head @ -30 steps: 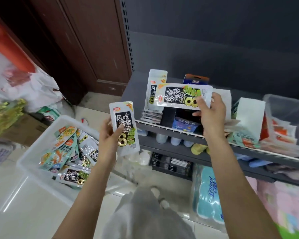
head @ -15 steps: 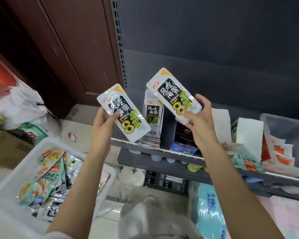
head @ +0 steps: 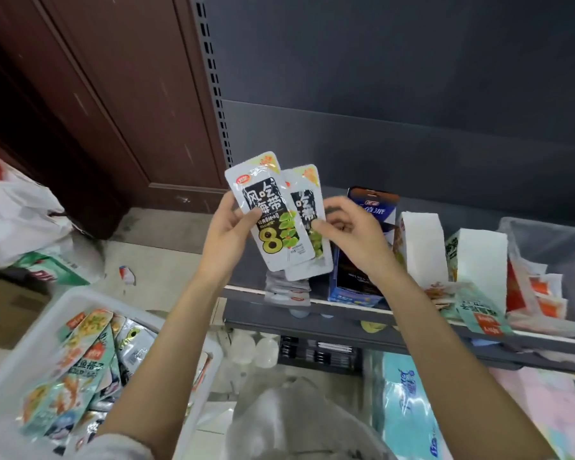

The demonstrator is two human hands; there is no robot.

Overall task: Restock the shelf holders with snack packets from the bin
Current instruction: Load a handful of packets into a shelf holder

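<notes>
Two white snack packets with black labels and green rings are held upright and overlapping in front of the grey shelf [head: 312, 313]. My left hand [head: 228, 242] grips the front packet [head: 269, 214] by its left edge. My right hand [head: 349, 235] pinches the packet behind it [head: 307, 210] at its right side. Below them a short stack of the same packets [head: 287, 290] lies on the shelf's left end. The white bin [head: 80, 298] at lower left holds several more packets [head: 80, 363].
A blue-and-black display box [head: 359, 280] stands on the shelf just right of the stack, then white card holders [head: 419, 247] and a clear tub [head: 551, 247] with red packets. A brown door is behind on the left. Plastic bags lie on the floor at left.
Both hands came together: the two packets, held apart and tilted before, now stand upright and overlap. The view has shifted up slightly.
</notes>
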